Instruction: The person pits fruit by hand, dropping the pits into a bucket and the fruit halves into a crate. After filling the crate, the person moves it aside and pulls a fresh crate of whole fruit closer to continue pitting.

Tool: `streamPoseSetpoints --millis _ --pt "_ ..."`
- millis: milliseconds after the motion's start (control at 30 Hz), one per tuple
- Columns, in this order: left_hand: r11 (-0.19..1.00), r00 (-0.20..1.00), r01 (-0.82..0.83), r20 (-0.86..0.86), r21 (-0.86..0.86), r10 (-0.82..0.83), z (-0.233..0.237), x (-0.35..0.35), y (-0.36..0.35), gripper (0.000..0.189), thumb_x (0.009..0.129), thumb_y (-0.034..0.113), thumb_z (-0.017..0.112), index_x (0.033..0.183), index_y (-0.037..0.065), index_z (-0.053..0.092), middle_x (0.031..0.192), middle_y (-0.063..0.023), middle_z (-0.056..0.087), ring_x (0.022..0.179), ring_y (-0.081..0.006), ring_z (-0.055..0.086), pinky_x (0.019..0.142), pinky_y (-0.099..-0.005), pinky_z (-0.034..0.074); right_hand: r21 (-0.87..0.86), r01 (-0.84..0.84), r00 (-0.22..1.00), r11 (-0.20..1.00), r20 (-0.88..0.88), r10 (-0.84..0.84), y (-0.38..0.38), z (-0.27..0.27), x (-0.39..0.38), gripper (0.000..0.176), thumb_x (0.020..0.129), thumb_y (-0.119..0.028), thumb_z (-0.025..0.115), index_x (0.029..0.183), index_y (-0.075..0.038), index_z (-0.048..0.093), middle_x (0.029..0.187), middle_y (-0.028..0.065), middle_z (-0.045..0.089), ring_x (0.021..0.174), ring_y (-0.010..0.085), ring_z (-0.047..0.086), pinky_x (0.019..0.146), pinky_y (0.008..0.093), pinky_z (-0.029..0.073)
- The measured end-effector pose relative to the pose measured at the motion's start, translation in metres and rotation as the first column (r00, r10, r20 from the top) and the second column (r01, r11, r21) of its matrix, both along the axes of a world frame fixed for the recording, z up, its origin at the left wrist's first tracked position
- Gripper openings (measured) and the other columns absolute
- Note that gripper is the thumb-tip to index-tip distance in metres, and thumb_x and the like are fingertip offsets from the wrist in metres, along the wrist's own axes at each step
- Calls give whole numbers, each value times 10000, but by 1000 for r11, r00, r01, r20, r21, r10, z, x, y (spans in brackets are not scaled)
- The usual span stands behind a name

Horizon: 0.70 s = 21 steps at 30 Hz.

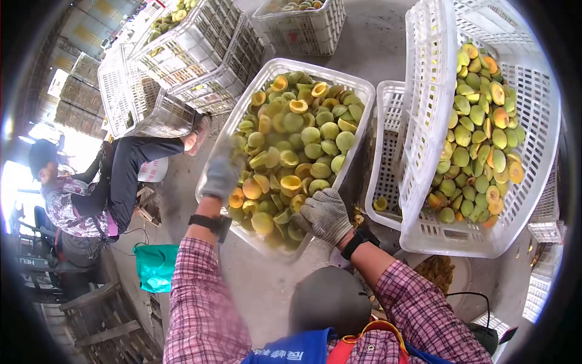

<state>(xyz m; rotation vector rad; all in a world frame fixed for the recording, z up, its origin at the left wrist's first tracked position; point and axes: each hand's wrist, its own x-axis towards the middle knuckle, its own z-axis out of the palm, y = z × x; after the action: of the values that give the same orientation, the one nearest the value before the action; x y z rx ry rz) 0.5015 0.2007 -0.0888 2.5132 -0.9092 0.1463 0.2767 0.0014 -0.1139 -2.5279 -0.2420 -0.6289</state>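
A white tray (365,91) full of halved green and orange fruit (291,136) lies in front of me. My left hand (221,177), in a grey glove, is at the tray's left side beside the fruit; it is smeared by motion and its fingers cannot be made out. My right hand (324,213), in a grey knitted glove, rests at the tray's lower right edge against the fruit. Its fingers are curled together, and whatever they hold is hidden.
To the right, a tilted white crate (421,121) holds more halved fruit, over another crate (388,112). Stacked crates (200,51) stand at the upper left. A seated person (79,200) is at the left, near a green bag (154,267).
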Motion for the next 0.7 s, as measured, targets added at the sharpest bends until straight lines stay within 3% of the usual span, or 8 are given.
streamPoseSetpoints --millis 33,133,200,300,467,500,600,700 --pt "900 985 9 150 436 -82 -3 -10 2 532 923 314 500 1398 98 396 1394 -179 437 1217 -325 494 938 -408 462 1 -1 1000 1000 -27 1 0 3 -1 228 800 -343 615 671 -159 578 685 10 539 755 206 540 752 353 399" --pt "821 992 22 92 571 -90 9 -10 4 586 923 403 435 1433 125 354 1484 -179 311 1322 -363 367 1004 -431 406 -6 16 1000 1000 -25 -16 -1 4 0 229 800 -338 621 668 -157 574 675 11 534 749 207 539 752 355 401" --pt "816 977 34 153 577 -149 33 -13 -6 545 898 352 501 1386 125 423 1410 -170 415 1237 -356 457 975 -413 425 -16 20 1000 1000 -6 -20 -2 3 1 230 799 -334 624 665 -155 572 668 11 532 743 208 538 753 356 403" --pt "972 996 27 78 234 -47 74 -39 -45 378 818 265 651 1169 136 599 1163 -120 560 973 -325 579 856 -422 465 8 13 1000 1000 13 -14 -1 3 0 229 802 -325 628 661 -153 574 664 9 531 732 207 541 754 356 407" --pt "940 987 140 34 311 -158 44 -40 -75 421 781 234 690 1163 91 587 991 -110 618 922 -262 610 790 -368 502 31 15 1000 999 23 -15 -1 2 1 232 806 -310 628 646 -151 571 669 0 540 734 204 552 756 351 416" --pt "967 972 180 -184 178 -147 38 -29 -75 429 778 181 684 1173 62 569 1013 -102 619 909 -221 611 785 -336 502 41 15 999 999 32 -17 -1 0 1 231 804 -309 629 643 -152 574 679 0 546 741 203 553 762 345 417" --pt "961 577 -44 -793 -271 -197 40 -5 -79 403 777 21 635 1172 -2 556 1031 -53 618 841 -127 600 736 -241 501 64 4 999 998 35 -6 -2 -3 1 226 806 -306 626 646 -153 579 682 0 545 746 200 551 764 344 416" --pt "877 483 -94 -792 -472 -374 69 2 -121 436 800 48 626 1222 -5 530 1012 -40 613 764 -77 578 611 -197 461 75 1 999 997 34 -4 -3 -6 0 219 792 -311 632 646 -155 581 698 2 548 749 204 547 767 348 415"
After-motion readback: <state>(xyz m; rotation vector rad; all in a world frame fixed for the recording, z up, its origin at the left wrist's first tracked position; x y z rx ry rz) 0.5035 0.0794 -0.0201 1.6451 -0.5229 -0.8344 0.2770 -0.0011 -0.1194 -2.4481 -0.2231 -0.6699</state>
